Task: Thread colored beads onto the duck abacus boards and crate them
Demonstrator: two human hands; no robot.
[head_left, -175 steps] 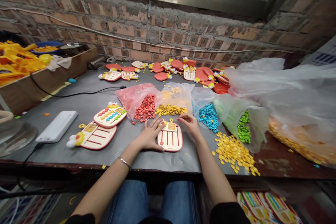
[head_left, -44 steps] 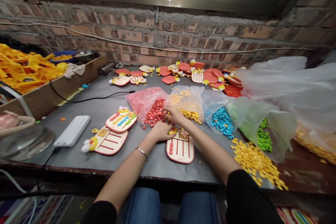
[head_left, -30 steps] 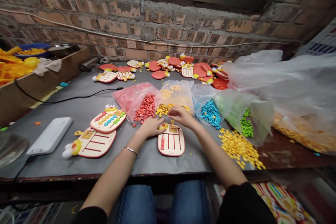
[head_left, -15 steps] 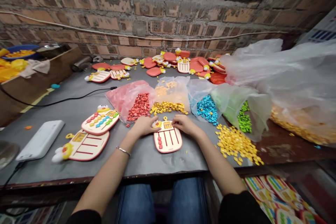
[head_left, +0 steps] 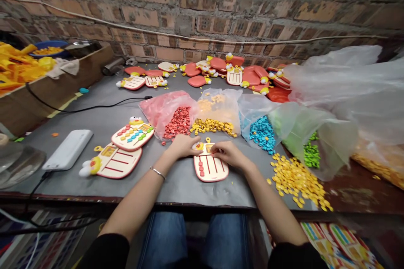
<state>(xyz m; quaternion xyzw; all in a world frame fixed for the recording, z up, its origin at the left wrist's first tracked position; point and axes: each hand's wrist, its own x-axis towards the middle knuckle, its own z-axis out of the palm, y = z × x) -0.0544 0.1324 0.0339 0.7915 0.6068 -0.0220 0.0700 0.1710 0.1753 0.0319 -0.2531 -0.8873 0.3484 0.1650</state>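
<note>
A cream duck-headed toy board [head_left: 217, 171] with a red rim lies flat before me, its yellow loop pointing away. Red beads fill part of its leftmost slot; the other slots look bare. My left hand [head_left: 183, 146] grips the board's upper left by the duck head, which the thumb partly covers. Over the upper right of the board, my right hand [head_left: 231, 154] has its fingertips pinched together; whatever they hold is too small to make out. Just beyond the hands are a bag of red beads [head_left: 178, 122] and a bag of yellow beads [head_left: 213, 126].
Blue beads [head_left: 262, 133], green beads [head_left: 312, 151] and a loose yellow bead pile [head_left: 296, 180] lie rightward. On the left are a beaded board [head_left: 132, 136], an unbeaded board [head_left: 118, 163] and a white power bank [head_left: 67, 150]. More boards [head_left: 252, 76] are heaped near the wall.
The view has shifted, so the table appears turned slightly. My left hand stays on the board, and my right fingertips remain pinched near its upper slots. The red beads look the same.
</note>
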